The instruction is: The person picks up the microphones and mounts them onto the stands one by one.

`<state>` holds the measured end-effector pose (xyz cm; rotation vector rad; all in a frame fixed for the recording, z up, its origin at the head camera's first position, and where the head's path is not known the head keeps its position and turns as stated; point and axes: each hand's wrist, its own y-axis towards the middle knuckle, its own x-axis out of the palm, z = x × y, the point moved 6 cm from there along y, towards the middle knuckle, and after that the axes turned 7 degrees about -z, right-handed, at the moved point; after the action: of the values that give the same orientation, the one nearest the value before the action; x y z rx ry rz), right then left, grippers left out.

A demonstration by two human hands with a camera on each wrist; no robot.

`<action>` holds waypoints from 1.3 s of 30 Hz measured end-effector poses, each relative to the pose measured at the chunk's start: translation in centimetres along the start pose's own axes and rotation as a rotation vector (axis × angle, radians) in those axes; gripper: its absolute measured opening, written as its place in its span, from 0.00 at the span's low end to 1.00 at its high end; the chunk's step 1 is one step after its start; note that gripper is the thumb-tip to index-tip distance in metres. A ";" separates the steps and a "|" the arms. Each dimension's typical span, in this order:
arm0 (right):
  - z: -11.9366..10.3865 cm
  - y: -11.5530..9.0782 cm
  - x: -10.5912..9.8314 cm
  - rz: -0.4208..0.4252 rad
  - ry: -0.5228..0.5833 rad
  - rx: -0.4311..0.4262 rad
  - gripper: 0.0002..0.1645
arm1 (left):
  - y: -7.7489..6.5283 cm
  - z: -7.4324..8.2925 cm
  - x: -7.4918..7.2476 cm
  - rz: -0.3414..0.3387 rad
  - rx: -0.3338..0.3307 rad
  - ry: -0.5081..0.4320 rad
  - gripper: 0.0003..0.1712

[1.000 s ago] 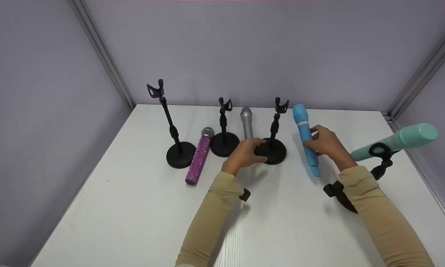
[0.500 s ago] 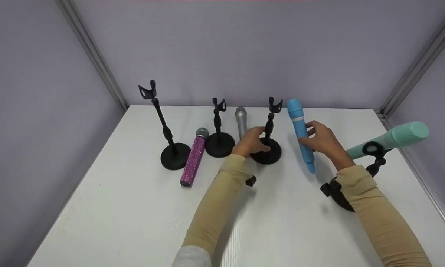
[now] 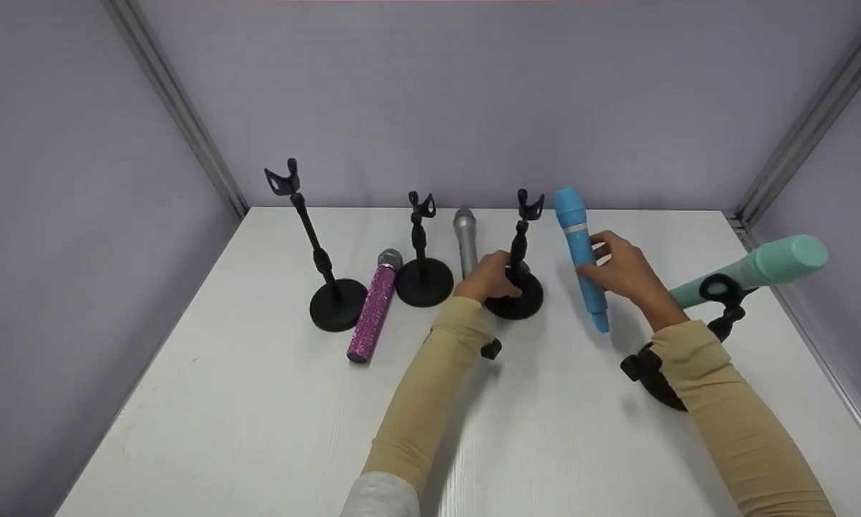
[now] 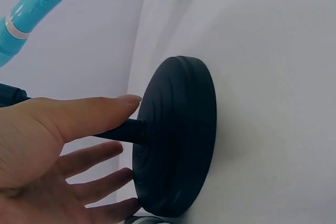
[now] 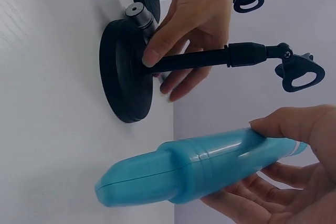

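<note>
Nearest the right edge of the table (image 3: 574, 438), a mint microphone (image 3: 757, 270) on its stand (image 3: 726, 323); beyond, left hand (image 3: 489, 280), fingers spread around a second stand (image 3: 519, 250); right hand (image 3: 622, 270), pinching a blue microphone (image 3: 580, 248) aloft, toward the back edge.

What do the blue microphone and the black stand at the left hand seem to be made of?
Blue microphone: probably smooth, glossy plastic; highlights and a thin seam line show near its end. Black stand: perhaps plastic or coated metal; its satin sheen leaves this open.

Head view looks down; near wrist views share blue microphone (image 5: 218, 158).
</note>
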<state>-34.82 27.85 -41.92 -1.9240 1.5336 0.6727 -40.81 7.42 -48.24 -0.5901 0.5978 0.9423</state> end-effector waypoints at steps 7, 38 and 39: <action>-0.2 0.0 0.2 0.000 -0.006 -0.036 0.40 | -0.3 -0.3 0.2 0.000 -0.017 0.068 0.16; -0.9 -1.2 -1.4 0.100 0.066 -0.153 0.38 | -1.7 0.2 2.0 0.049 0.054 0.089 0.10; -1.0 -1.3 -1.4 0.104 0.069 -0.163 0.38 | -1.8 0.1 2.1 0.049 0.061 0.090 0.10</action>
<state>-33.84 28.28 -40.09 -2.0151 1.6771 0.8058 -38.29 7.88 -49.27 -0.5676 0.7219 0.9437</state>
